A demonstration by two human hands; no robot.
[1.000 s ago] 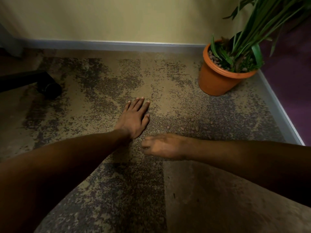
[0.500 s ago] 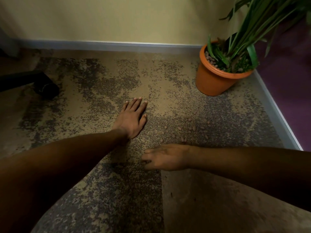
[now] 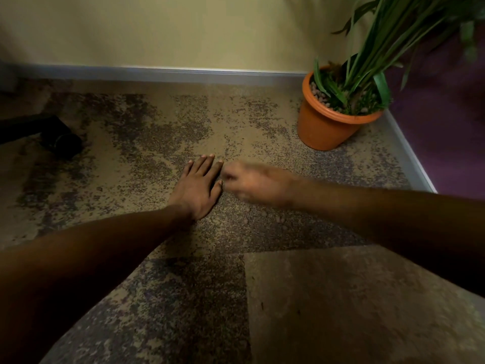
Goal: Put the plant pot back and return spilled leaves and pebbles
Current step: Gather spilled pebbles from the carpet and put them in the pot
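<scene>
**A:** head cam: the right hand [image 3: 252,185] has swung up from nearer the body to just beside the left hand [image 3: 199,190]; it's all motion blur, so can't tell if its fingers are clamped on anything

**B:** yeah; left hand hasn't budged, flat on the carpet [image 3: 157,143], fingers straight and together; plant pot [image 3: 325,127] already upright in the corner; a few pebbles [image 3: 278,219] lie loose under the right wrist, so I'd guess the gathering isn't done

Dim light falls on the corner you face: a yellow wall [image 3: 183,27] meets a purple wall [image 3: 446,127] at right, with grey skirting [image 3: 183,73] along both. Below you lies mottled tan-and-dark carpet [image 3: 157,132]; at left is a black chair leg [image 3: 23,124] with its caster [image 3: 67,144].
</scene>
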